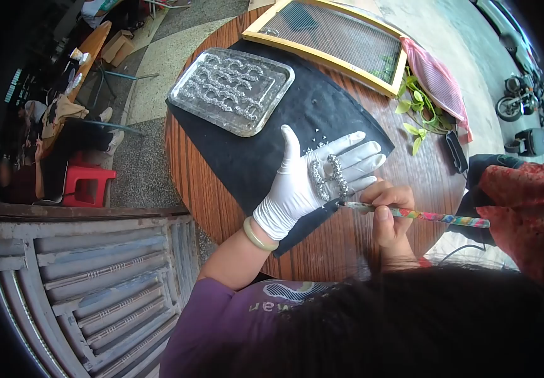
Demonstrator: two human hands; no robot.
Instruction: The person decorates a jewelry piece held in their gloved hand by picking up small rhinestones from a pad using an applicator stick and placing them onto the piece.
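My left hand (313,179), in a white glove, lies flat and palm down on a black cloth (297,120) with its fingers spread. Two curved rhinestone strips (328,176) rest on the back of that hand. My right hand (388,217) grips a multicoloured pen-like tool (436,217); its tip touches the glove near the strips. A few loose stones (317,135) lie on the cloth beyond the fingers. A pale green bangle (256,236) circles my left wrist.
A clear tray (231,88) with several rhinestone arcs sits at the far left of the round wooden table (322,246). A wood-framed mesh screen (335,41), pink pouch (439,82), green leaves (420,110) and a dark phone-like object (456,151) lie beyond. A red stool (89,183) and another person (58,151) are at left.
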